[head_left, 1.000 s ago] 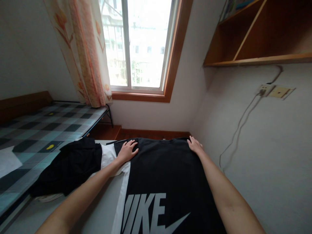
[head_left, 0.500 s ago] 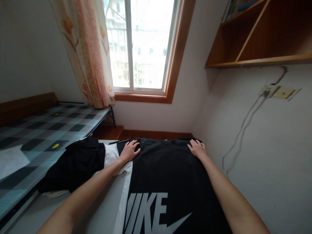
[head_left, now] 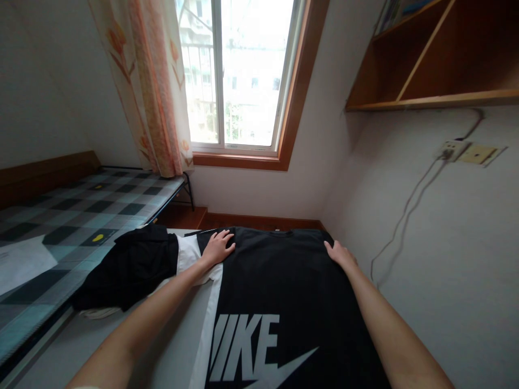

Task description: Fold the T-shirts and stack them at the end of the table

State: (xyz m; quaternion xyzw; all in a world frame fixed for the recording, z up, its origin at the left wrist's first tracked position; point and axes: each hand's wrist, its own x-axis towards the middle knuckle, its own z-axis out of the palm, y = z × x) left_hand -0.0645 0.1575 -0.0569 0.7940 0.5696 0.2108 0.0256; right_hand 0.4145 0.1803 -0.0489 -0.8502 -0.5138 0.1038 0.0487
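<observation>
A black shirt (head_left: 292,281) with white side panels and large grey lettering lies spread flat on a pale table (head_left: 170,335). My left hand (head_left: 218,247) rests with fingers spread on the shirt's upper left, near the white part of the sleeve. At the upper right edge of the shirt is my right hand (head_left: 340,254), its thumb on the fabric and its other fingers curled over the far side, mostly hidden. Whether those fingers pinch the cloth cannot be made out.
Dark crumpled clothing (head_left: 133,265) lies left of the shirt. Beyond it is a bed (head_left: 121,202) with a checked cover and a white paper (head_left: 24,262). A wall (head_left: 438,243) with a hanging cord (head_left: 401,216) stands close on the right, below a wooden shelf (head_left: 438,101).
My right hand has shifted slightly right, from lying flat on the shirt to its outer edge, with its fingers now curled. My left hand stays on the shirt. The view has moved slightly.
</observation>
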